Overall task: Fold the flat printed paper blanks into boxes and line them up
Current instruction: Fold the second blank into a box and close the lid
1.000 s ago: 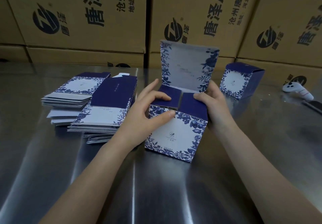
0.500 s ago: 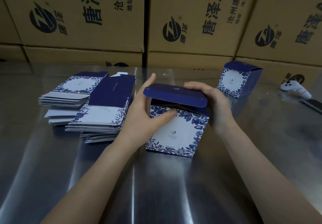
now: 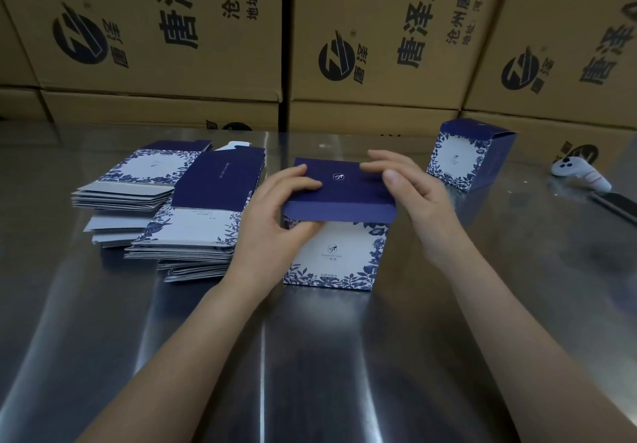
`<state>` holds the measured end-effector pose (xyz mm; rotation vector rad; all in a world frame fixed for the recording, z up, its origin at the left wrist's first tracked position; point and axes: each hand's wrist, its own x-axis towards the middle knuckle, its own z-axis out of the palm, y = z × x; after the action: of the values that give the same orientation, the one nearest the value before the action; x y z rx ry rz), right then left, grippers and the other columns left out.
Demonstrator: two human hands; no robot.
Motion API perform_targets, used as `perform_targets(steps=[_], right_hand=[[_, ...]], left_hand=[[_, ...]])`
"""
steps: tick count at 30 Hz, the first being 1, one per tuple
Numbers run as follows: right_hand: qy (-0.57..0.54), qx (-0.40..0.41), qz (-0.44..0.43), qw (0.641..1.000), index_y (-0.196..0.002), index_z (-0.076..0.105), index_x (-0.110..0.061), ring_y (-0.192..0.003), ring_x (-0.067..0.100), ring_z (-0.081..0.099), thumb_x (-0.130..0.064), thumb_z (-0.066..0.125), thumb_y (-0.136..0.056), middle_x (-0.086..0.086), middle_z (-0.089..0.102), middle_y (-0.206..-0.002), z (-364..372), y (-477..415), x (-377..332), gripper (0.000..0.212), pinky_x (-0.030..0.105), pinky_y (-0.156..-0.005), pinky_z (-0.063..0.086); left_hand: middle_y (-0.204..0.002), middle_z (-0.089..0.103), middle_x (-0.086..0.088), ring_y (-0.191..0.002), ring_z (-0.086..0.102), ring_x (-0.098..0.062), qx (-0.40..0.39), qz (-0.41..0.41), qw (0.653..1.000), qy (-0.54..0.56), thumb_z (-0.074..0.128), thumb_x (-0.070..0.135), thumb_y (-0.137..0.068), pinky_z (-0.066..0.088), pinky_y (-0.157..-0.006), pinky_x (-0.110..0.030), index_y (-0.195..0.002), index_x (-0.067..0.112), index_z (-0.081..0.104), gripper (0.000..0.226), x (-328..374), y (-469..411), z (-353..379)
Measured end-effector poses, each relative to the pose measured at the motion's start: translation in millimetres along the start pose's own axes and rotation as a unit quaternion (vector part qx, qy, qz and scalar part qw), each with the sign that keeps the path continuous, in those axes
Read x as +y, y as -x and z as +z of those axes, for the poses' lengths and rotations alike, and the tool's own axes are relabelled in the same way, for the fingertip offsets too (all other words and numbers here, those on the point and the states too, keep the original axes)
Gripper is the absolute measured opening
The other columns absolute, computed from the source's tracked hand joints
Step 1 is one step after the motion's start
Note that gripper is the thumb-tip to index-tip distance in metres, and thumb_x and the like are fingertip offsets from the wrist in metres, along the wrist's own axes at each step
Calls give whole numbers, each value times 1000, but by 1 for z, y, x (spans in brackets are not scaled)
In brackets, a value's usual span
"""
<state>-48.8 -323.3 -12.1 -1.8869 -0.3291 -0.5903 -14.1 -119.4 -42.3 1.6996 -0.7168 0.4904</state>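
A blue-and-white floral box (image 3: 336, 256) stands on the steel table in front of me, its dark blue lid flap folded down over the top with the front tuck edge still outside. My left hand (image 3: 275, 215) grips the box's left side, thumb under the lid edge and fingers on the lid. My right hand (image 3: 410, 197) rests on the lid's right side, fingers flat on top. A finished box (image 3: 465, 156) stands at the back right. Stacks of flat printed blanks (image 3: 193, 211) lie to the left.
Large brown cardboard cartons (image 3: 379, 46) form a wall along the table's far edge. A white controller (image 3: 582, 175) and a dark phone (image 3: 617, 203) lie at the right edge. Bare steel table (image 3: 310, 356) stretches toward me.
The tall lid flap that stood upright has been folded down over the box top. Both hands moved from the inner side flaps onto the lid.
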Motion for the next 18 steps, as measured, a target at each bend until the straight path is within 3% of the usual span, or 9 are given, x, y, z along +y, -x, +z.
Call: perform_targets(steps=[2, 4, 8, 11, 18], right_hand=[[7, -35, 13, 999, -102, 70, -27, -131, 4, 45, -29, 53, -89, -2, 54, -135, 1, 1, 0, 22, 13, -101, 35], [12, -61, 22, 998, -102, 69, -28, -136, 3, 39, -29, 58, -85, -5, 52, -138, 3, 2, 2, 20, 20, -109, 32], [14, -75, 30, 997, -106, 68, -30, -142, -1, 29, -29, 63, -83, -6, 51, -142, 2, 3, 5, 24, 33, -118, 26], [8, -84, 35, 996, -108, 68, -30, -142, -3, 27, -28, 66, -81, -7, 49, -144, 0, 3, 6, 27, 33, -119, 24], [0, -80, 31, 996, -108, 69, -31, -141, -4, 28, -23, 72, -75, -9, 52, -142, -2, 3, 9, 34, 38, -119, 26]], left_hand=[[-134, 57, 0, -127, 50, -7, -4, 4, 1000, -28, 77, 5, -79, 38, -109, -32, -112, 22, 66, 39, 0, 0, 0], [-137, 56, 1, -130, 47, -8, -11, -2, 999, -38, 82, 16, -75, 37, -111, -34, -114, 20, 67, 42, 0, 0, -2], [-143, 49, 10, -133, 40, 2, -61, -32, 997, -27, 74, 49, -64, 33, -109, -18, -119, 30, 64, 60, 0, 0, -9], [-143, 49, 12, -129, 38, 13, -66, -36, 997, -12, 68, 48, -71, 29, -101, -3, -120, 31, 64, 52, -1, 0, -10], [-139, 53, 12, -129, 43, 8, -52, -41, 998, -6, 72, 41, -73, 31, -103, -5, -119, 28, 67, 49, -2, -2, -10]])
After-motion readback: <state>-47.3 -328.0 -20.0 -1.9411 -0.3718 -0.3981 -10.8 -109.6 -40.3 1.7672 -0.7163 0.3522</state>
